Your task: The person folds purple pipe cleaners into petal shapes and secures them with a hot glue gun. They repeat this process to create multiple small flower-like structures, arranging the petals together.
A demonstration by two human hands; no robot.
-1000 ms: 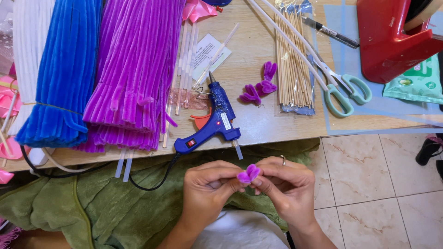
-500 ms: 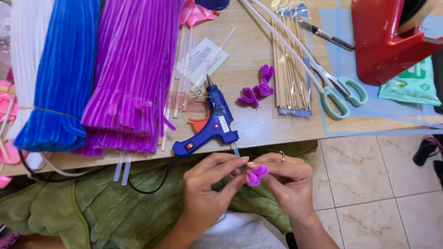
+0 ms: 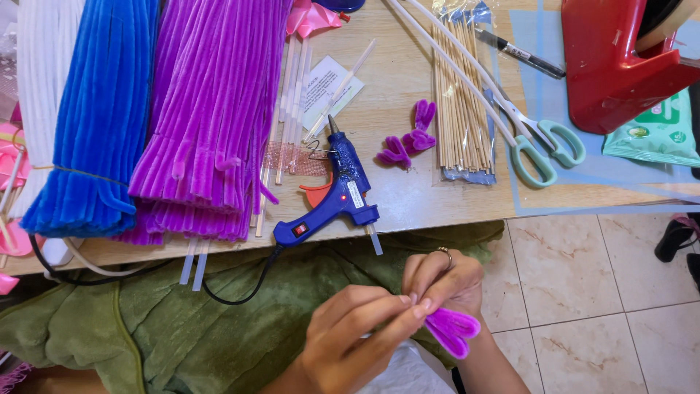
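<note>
Purple petal loop [image 3: 452, 330], fuzzy, seemingly doubled, pinched by fingers [image 3: 408, 310]

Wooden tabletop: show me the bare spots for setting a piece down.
Bare wood lies between the blue glue gun and the clear pack of wooden sticks, around the small purple petals. Left of the gun, purple pipe cleaners and blue ones crowd it.

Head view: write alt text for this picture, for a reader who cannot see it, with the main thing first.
Two hands, the left hand and the right hand, pinch a small purple looped pipe-cleaner piece over a green cloth. On the wooden table above lie a blue glue gun, bundles of purple pipe cleaners and blue pipe cleaners, wooden sticks and scissors.
</note>
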